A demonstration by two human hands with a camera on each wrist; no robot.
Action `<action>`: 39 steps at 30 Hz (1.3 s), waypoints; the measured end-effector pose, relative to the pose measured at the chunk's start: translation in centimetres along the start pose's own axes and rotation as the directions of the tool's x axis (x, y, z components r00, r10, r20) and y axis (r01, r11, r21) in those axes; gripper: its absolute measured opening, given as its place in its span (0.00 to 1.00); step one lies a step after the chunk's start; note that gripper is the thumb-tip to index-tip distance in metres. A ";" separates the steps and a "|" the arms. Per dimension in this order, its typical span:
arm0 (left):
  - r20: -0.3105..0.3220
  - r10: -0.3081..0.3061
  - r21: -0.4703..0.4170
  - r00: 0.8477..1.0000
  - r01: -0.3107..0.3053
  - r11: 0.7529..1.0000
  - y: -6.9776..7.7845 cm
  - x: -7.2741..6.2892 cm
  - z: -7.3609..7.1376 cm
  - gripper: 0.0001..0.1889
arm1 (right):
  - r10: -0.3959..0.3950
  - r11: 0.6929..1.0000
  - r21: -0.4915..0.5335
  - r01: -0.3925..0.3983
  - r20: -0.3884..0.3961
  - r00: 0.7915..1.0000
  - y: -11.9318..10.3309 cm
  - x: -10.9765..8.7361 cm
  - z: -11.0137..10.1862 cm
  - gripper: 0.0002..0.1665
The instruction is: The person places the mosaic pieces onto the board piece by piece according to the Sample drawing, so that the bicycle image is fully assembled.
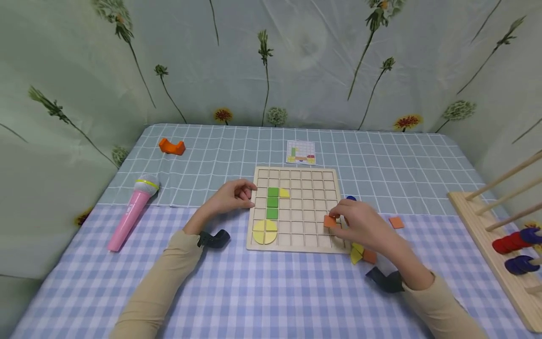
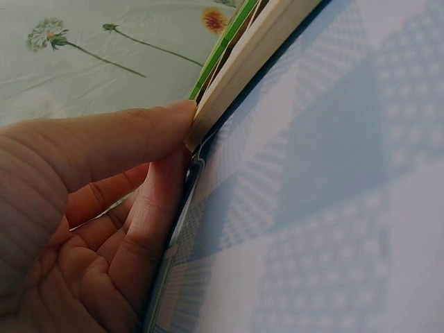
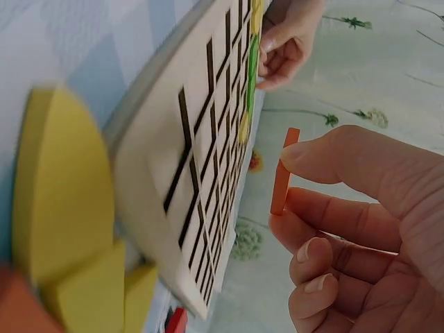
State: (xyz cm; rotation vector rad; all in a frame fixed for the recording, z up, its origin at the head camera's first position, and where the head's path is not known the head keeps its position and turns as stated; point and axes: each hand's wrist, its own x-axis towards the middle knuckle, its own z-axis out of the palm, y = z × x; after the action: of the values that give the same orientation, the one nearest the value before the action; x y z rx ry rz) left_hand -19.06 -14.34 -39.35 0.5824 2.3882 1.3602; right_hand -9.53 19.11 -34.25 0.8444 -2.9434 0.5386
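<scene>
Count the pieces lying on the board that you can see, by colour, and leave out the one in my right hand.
Green squares: 3
Yellow quarter-circles: 5
Total: 8

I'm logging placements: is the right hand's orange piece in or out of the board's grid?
Out: the right hand pinches the orange piece, and the right wrist view shows a gap between it and the board.

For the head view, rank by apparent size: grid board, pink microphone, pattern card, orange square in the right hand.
1. Grid board
2. Pink microphone
3. Pattern card
4. Orange square, held in the right hand
</scene>
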 end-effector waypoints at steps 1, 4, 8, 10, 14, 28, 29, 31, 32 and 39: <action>-0.002 0.001 0.003 1.000 -0.001 1.000 0.1 0.1 -0.1 0.23 | -0.011 1.000 0.003 0.011 0.002 1.000 -0.1 0.2 0.2 0.09; -0.001 0.015 0.003 1.000 -0.015 1.000 0.2 0.3 -0.1 0.23 | -0.028 1.000 0.007 0.028 0.012 1.000 -0.5 0.7 0.6 0.08; 0.003 0.014 0.003 1.000 -0.014 1.000 0.3 0.2 -0.1 0.23 | -0.032 0.999 0.016 0.031 0.045 0.998 -1.4 1.3 1.1 0.09; -0.001 0.007 0.006 1.000 -0.007 1.000 0.2 0.0 -0.2 0.23 | -0.026 0.999 0.020 0.025 0.068 0.997 -2.1 1.8 1.4 0.09; -0.018 0.010 0.015 1.000 -0.010 1.000 0.1 -0.3 -0.4 0.23 | -0.028 1.000 0.013 0.027 0.087 0.996 -3.5 3.0 1.9 0.09; -0.005 0.007 -0.002 1.000 -0.007 1.000 -0.3 0.2 0.9 0.22 | -0.022 0.998 0.067 0.012 0.155 0.988 -4.5 4.2 3.8 0.08; -0.001 0.000 -0.003 1.000 0.000 1.000 -0.4 0.2 1.0 0.22 | -0.027 0.998 0.063 0.017 0.154 0.988 -4.5 4.2 3.9 0.08; -0.002 -0.017 0.002 1.000 0.017 1.000 -0.4 0.0 0.9 0.23 | -0.049 0.998 0.056 0.041 0.152 0.987 -4.6 4.4 4.0 0.07; -0.010 -0.025 0.005 1.000 0.025 1.000 -0.4 -0.1 0.8 0.23 | -0.054 0.998 0.052 0.047 0.152 0.987 -4.7 4.5 4.1 0.07; -0.023 -0.012 0.015 1.000 0.013 1.000 -0.3 -0.2 0.0 0.23 | -0.055 0.997 0.055 0.049 0.119 0.991 -5.3 5.1 4.3 0.07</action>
State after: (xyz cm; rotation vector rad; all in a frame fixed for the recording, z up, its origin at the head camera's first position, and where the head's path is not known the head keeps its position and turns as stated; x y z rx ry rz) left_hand -18.98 -14.58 -39.56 0.5580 2.4181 1.3515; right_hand -10.87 10.81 -35.97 0.9901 -3.0172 0.5830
